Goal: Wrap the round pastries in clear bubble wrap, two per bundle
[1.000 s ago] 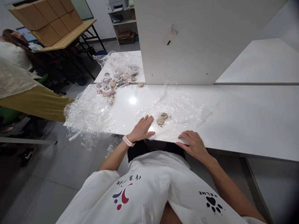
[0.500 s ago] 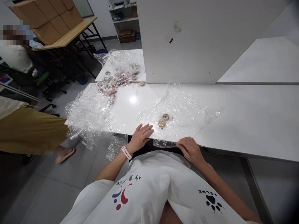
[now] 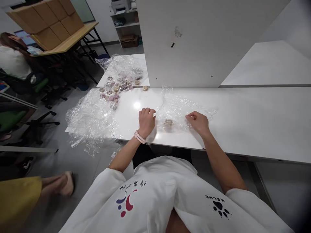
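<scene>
A sheet of clear plastic film (image 3: 181,105) lies on the white table, its near part lifted and folded over small round items (image 3: 168,123). These look brownish and blurred through the film. To the left of them, my left hand (image 3: 146,123) is closed, with its fingers curled on the film's edge. My right hand (image 3: 198,123) pinches the film on the other side, thumb against fingertips. Both hands are just above the table top, and the round items sit between them.
Crumpled clear film (image 3: 92,116) spreads over the table's left end and hangs off it. Several small round wrapped items (image 3: 116,89) lie there. A tall white panel (image 3: 179,48) stands behind the table. At left are a seated person (image 3: 14,61) and a walking person's leg (image 3: 54,184).
Both hands have moved up and forward from the table's near edge, carrying the film's near edge over the round items. The walking person at left has moved toward the lower left.
</scene>
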Action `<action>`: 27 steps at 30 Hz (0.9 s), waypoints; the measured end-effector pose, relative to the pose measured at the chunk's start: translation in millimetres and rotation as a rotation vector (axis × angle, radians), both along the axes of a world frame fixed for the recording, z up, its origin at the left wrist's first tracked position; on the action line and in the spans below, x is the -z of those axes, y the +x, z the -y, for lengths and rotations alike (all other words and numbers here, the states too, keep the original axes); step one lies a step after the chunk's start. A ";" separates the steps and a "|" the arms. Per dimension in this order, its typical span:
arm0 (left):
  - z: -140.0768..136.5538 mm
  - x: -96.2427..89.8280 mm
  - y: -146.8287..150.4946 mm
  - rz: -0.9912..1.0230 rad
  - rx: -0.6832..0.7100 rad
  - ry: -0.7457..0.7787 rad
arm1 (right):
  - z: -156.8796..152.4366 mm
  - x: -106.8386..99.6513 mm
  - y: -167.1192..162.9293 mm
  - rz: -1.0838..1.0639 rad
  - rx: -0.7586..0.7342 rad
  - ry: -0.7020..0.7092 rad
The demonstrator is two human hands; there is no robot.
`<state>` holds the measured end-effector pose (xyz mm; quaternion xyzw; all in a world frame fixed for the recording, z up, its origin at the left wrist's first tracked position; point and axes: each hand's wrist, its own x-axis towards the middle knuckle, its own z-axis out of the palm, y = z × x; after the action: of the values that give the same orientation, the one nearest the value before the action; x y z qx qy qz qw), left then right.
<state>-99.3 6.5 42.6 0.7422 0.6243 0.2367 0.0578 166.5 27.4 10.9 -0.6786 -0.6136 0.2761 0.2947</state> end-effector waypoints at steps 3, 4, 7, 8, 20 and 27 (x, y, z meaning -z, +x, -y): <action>11.1 12.5 19.3 0.013 0.330 0.001 | -18.9 11.5 -8.4 0.136 -0.014 -0.070; 15.8 17.5 22.9 -0.005 0.466 -0.049 | -21.2 14.1 -10.0 0.164 -0.012 -0.074; 21.6 31.7 21.9 -0.083 0.644 -0.215 | -20.1 16.6 -11.0 0.216 -0.026 -0.090; 20.4 35.4 18.3 -0.079 0.636 -0.247 | -17.4 15.4 -10.8 0.246 -0.029 -0.062; -5.4 14.1 -8.0 0.462 0.267 -0.565 | 34.4 8.7 -36.9 0.024 -0.495 0.110; -9.6 -23.4 -5.2 0.049 0.002 -0.046 | -18.5 10.3 -48.5 -0.188 -0.238 -0.247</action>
<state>-104.5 16.1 66.0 0.7353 0.6272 0.2403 0.0904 118.0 45.9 0.6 -0.6036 -0.6207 0.4444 0.2302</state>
